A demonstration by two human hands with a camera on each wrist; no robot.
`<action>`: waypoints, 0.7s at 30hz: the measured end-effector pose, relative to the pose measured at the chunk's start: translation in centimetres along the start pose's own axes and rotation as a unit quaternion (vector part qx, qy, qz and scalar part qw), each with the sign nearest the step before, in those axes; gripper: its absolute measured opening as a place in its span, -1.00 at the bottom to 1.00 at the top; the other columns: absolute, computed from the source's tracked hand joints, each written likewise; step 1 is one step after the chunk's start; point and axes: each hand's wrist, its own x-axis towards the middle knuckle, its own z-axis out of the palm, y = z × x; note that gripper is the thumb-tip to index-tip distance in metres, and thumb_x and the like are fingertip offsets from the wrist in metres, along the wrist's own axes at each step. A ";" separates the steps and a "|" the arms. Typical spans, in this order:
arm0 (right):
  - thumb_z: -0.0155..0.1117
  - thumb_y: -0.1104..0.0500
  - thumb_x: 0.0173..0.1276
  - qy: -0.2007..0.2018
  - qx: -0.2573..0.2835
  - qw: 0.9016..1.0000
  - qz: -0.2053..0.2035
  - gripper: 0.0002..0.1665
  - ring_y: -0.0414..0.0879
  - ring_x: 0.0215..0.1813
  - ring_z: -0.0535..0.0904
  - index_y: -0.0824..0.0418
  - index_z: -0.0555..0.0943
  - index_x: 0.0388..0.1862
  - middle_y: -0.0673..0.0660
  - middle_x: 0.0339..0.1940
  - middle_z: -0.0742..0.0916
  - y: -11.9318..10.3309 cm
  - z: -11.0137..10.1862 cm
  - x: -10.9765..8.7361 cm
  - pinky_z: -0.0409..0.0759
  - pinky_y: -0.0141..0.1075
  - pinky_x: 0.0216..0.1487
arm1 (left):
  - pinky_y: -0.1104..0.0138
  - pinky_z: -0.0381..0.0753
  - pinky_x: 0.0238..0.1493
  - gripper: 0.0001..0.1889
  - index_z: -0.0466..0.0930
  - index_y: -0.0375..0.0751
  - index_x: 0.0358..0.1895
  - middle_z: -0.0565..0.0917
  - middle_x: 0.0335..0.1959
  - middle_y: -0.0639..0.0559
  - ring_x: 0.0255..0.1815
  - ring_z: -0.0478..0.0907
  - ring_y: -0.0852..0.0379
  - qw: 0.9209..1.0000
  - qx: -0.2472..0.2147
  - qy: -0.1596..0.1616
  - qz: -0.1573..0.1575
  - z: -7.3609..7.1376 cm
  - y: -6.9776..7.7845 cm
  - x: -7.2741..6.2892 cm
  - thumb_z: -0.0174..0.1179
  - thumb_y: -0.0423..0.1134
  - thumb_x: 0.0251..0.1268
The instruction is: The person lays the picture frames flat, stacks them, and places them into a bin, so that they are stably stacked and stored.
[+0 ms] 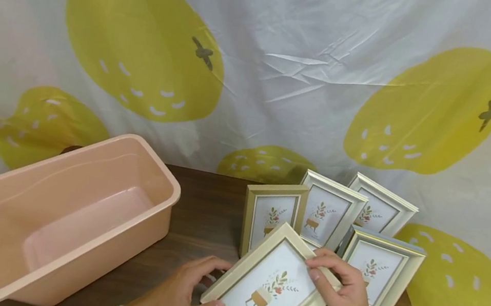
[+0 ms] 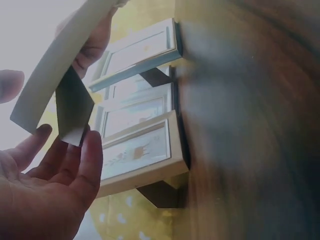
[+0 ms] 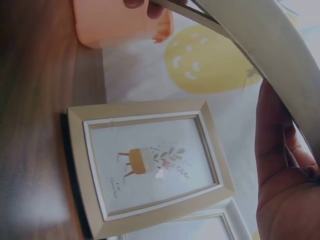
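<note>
Both hands hold a cream picture frame, tilted and raised in front of the other frames. It shows a plant in an orange pot. My left hand grips its lower left corner, thumb on the front. In the left wrist view, that hand's fingers touch the dark fold-out stand at the back, which is swung out. On the opposite edge, my right hand holds the moulding, its thumb lying over the front. Right behind stands a tan picture frame, upright on the table.
A pink plastic tub stands on the left of the dark wooden table. Two silvery-white frames stand at the back right, with a grey-edged frame before them. A lemon-print cloth hangs behind.
</note>
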 end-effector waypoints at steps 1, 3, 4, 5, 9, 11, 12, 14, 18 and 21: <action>0.14 0.78 0.17 0.003 0.002 1.000 0.001 -0.45 -0.22 0.23 0.65 0.35 0.74 -0.01 0.01 0.07 0.80 0.1 0.1 0.0 0.54 -0.48 0.32 | 0.29 0.74 0.04 -0.49 0.49 -0.01 0.42 0.68 0.24 0.05 0.11 0.65 0.22 1.000 -0.003 0.002 -0.011 0.0 0.1 -0.1 0.32 -0.16 0.44; 0.15 0.77 0.18 0.007 0.003 1.000 0.010 -0.47 -0.22 0.22 0.65 0.36 0.73 -0.02 0.00 0.05 0.80 0.2 0.2 -0.1 0.53 -0.48 0.33 | 0.29 0.74 0.04 -0.48 0.49 0.05 0.42 0.67 0.25 0.08 0.11 0.64 0.24 0.999 -0.015 0.006 -0.036 0.0 0.1 -0.5 0.33 -0.15 0.44; 0.15 0.77 0.19 0.009 0.002 1.000 0.016 -0.48 -0.23 0.22 0.65 0.36 0.73 -0.02 -0.01 0.05 0.80 0.3 0.2 -0.1 0.53 -0.48 0.33 | 0.29 0.74 0.03 -0.47 0.49 0.06 0.43 0.67 0.24 0.08 0.10 0.64 0.24 0.999 -0.023 0.009 -0.045 0.0 0.1 -0.6 0.33 -0.16 0.43; 0.15 0.76 0.20 0.012 -0.002 1.000 0.025 -0.49 -0.24 0.22 0.65 0.36 0.73 -0.02 -0.03 0.05 0.80 0.3 0.3 -0.1 0.52 -0.49 0.33 | 0.30 0.74 0.02 -0.46 0.48 0.07 0.44 0.67 0.22 0.08 0.08 0.65 0.24 0.997 -0.038 0.011 -0.060 0.1 0.1 -0.7 0.34 -0.18 0.42; 0.15 0.73 0.27 0.025 -0.005 0.998 0.049 -0.54 -0.26 0.18 0.66 0.37 0.72 -0.01 -0.05 0.07 0.80 0.4 0.5 -0.3 0.57 -0.50 0.23 | 0.28 0.77 0.01 -0.43 0.42 -0.11 0.48 0.65 0.21 -0.12 0.06 0.66 0.20 0.989 -0.118 0.017 -0.083 0.3 0.0 -1.2 0.30 -0.31 0.44; 0.15 0.71 0.30 0.032 -0.003 0.998 0.054 -0.55 -0.27 0.16 0.67 0.38 0.71 0.01 -0.04 0.08 0.80 0.4 0.6 -0.4 0.60 -0.51 0.17 | 0.27 0.78 0.03 -0.42 0.39 -0.17 0.50 0.63 0.25 -0.20 0.08 0.67 0.19 0.983 -0.157 0.023 -0.097 0.4 0.1 -1.4 0.29 -0.36 0.46; 0.14 0.71 0.30 0.034 0.002 0.998 0.053 -0.57 -0.27 0.15 0.68 0.41 0.70 0.02 -0.02 0.09 0.80 0.5 0.6 -0.4 0.61 -0.51 0.14 | 0.27 0.78 0.04 -0.42 0.37 -0.21 0.50 0.61 0.27 -0.25 0.09 0.67 0.19 0.980 -0.170 0.027 -0.098 0.4 0.1 -1.5 0.28 -0.38 0.47; 0.15 0.70 0.33 0.040 0.002 0.997 0.065 -0.59 -0.28 0.13 0.68 0.41 0.70 0.02 -0.04 0.09 0.79 0.5 0.7 -0.6 0.63 -0.50 0.11 | 0.27 0.78 0.05 -0.42 0.36 -0.25 0.50 0.59 0.29 -0.32 0.12 0.67 0.18 0.978 -0.183 0.038 -0.095 0.5 0.2 -1.7 0.26 -0.41 0.48; 0.15 0.67 0.36 0.052 0.003 0.995 0.088 -0.61 -0.28 0.11 0.68 0.41 0.70 0.03 -0.04 0.10 0.78 0.6 0.9 -0.9 0.65 -0.49 0.07 | 0.27 0.77 0.08 -0.45 0.39 -0.27 0.48 0.56 0.33 -0.39 0.18 0.66 0.18 0.974 -0.197 0.068 -0.089 0.9 0.4 -1.9 0.25 -0.44 0.48; 0.17 0.66 0.37 0.060 -0.003 0.993 0.100 -0.61 -0.29 0.10 0.67 0.37 0.71 0.04 -0.01 0.08 0.77 0.6 1.0 -1.2 0.65 -0.49 0.05 | 0.28 0.77 0.07 -0.49 0.43 -0.30 0.44 0.56 0.31 -0.43 0.17 0.67 0.20 0.970 -0.207 0.093 -0.087 1.3 0.4 -2.1 0.24 -0.48 0.48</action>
